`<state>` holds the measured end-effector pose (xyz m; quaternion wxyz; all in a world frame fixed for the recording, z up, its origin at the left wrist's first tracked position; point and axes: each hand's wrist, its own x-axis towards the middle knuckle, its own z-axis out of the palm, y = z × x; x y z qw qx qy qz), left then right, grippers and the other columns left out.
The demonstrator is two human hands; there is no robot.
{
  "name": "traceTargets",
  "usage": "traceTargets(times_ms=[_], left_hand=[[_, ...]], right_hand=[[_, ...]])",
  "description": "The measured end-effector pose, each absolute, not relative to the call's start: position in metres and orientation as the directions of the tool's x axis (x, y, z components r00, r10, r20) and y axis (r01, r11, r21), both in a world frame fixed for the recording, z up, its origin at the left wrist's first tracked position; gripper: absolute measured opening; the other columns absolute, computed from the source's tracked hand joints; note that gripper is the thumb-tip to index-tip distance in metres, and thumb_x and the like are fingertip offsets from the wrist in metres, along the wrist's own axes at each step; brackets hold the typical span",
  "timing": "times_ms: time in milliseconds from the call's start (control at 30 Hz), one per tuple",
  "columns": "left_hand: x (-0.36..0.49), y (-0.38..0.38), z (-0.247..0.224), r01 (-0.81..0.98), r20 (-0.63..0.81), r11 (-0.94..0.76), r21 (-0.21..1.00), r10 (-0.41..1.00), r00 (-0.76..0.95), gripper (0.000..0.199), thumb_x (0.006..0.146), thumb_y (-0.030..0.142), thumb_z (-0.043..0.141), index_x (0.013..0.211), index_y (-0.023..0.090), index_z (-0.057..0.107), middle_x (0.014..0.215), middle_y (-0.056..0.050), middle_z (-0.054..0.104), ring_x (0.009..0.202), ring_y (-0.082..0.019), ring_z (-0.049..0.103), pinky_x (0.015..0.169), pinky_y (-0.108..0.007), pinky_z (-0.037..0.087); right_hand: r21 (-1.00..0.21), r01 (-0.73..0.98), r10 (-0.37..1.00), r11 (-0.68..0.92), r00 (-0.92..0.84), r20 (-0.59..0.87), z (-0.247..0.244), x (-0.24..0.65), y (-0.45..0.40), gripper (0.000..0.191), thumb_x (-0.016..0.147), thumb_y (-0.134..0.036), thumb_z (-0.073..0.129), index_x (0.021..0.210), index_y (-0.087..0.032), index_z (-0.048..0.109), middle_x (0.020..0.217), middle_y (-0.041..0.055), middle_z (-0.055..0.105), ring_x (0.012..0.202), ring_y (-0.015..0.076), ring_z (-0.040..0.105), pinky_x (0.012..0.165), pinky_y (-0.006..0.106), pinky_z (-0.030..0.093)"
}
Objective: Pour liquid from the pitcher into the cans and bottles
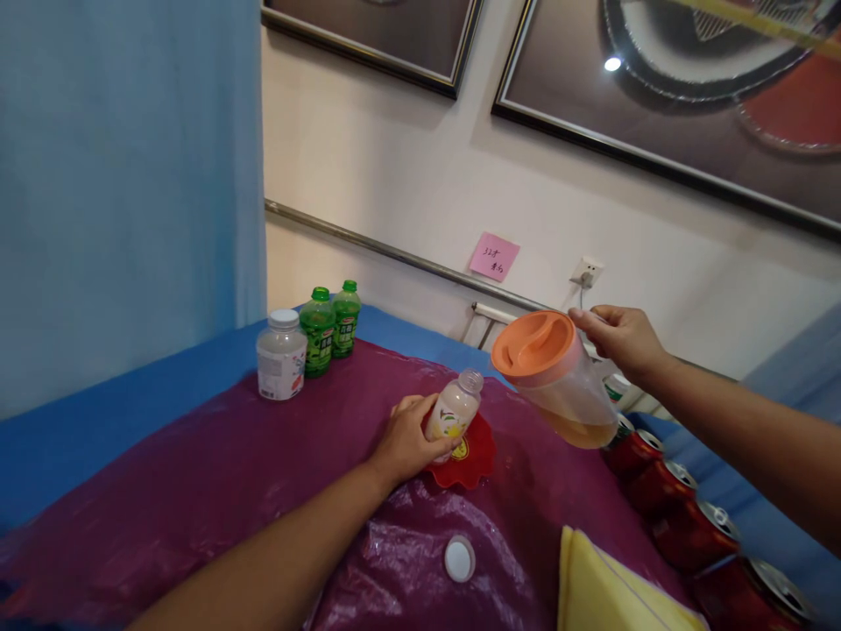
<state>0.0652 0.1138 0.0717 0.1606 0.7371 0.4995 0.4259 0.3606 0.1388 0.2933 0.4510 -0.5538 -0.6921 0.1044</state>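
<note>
A white wall with 2 framed pictures and a pink note rises behind a desk covered by a purple plastic sheet [216, 464]. On the sheet, the left hand [407, 438] wraps its fingers around an open clear bottle [455, 407], tilted over a red scalloped mat [474, 460]. To its right and higher, the right hand [621, 337] has its thumb and fingers closed at the handle of a pitcher [558, 386] — orange lid, amber liquid inside — tilted with its lid end near the bottle's mouth. A white cap [459, 558] lies nearer the camera than the left hand; beyond that hand, to the left, stand 2 green bottles [332, 324] and a white-lidded jar [281, 359]. Below the right hand are a yellow cloth [611, 587] and a row of red cans [696, 535].
</note>
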Motion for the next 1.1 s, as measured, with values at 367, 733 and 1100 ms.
traceTargets(times_ms=[367, 733, 1100], left_hand=[[0.065, 0.111, 0.075, 0.602, 0.439, -0.423, 0.678, 0.889, 0.13, 0.07, 0.068, 0.051, 0.083, 0.13, 0.026, 0.064, 0.12, -0.009, 0.067, 0.119, -0.033, 0.057, 0.103, -0.045, 0.044], [0.066, 0.109, 0.075, 0.605, 0.419, -0.409, 0.684, 0.898, 0.133, 0.074, 0.066, 0.051, 0.084, 0.132, 0.027, 0.062, 0.119, -0.008, 0.067, 0.117, -0.031, 0.058, 0.102, -0.043, 0.044], [0.065, 0.109, 0.076, 0.59, 0.41, -0.415, 0.693, 0.899, 0.151, 0.075, 0.065, 0.05, 0.085, 0.133, 0.027, 0.061, 0.119, -0.008, 0.067, 0.118, -0.032, 0.056, 0.103, -0.044, 0.042]], right_hand=[[-0.565, 0.73, 0.852, 0.385, -0.045, 0.522, 0.301, 0.353, 0.135, 0.062, 0.075, -0.068, 0.069, 0.05, -0.024, 0.034, 0.045, -0.0057, 0.028, 0.044, 0.0083, 0.026, 0.041, 0.025, 0.018], [-0.564, 0.74, 0.86, 0.365, -0.037, 0.508, 0.306, 0.349, 0.134, 0.062, 0.073, -0.069, 0.07, 0.052, -0.024, 0.033, 0.048, -0.0065, 0.024, 0.045, 0.0082, 0.023, 0.04, 0.026, 0.017], [-0.547, 0.757, 0.861, 0.358, -0.041, 0.506, 0.309, 0.349, 0.135, 0.059, 0.071, -0.069, 0.072, 0.052, -0.024, 0.038, 0.049, -0.006, 0.025, 0.044, 0.0087, 0.025, 0.038, 0.026, 0.021]])
